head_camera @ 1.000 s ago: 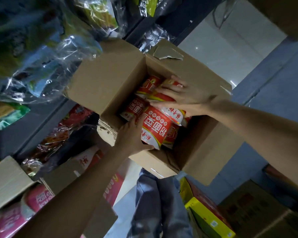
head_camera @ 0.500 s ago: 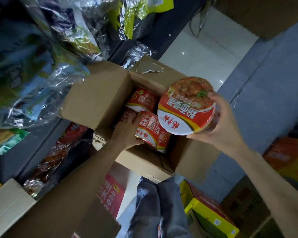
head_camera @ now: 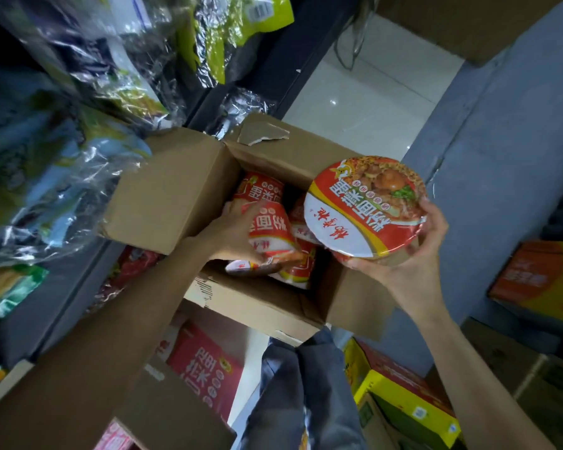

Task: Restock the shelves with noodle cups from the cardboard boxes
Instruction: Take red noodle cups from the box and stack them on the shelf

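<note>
Plastic-wrapped snack bags (head_camera: 62, 177) in blue, green and yellow crowd the view from nine o'clock to eleven o'clock, their clear film catching the light. A lime-green packet (head_camera: 241, 30) hangs at twelve o'clock. White glossy floor tiles (head_camera: 364, 102) show at one o'clock, beside a grey-blue wall (head_camera: 501, 151) running toward three o'clock. An orange carton (head_camera: 540, 280) sits at four o'clock. A yellow and red carton (head_camera: 410, 404) lies at five o'clock, next to grey trouser legs (head_camera: 293, 401) at six o'clock. A red printed carton (head_camera: 205, 375) rests at seven o'clock.
</note>
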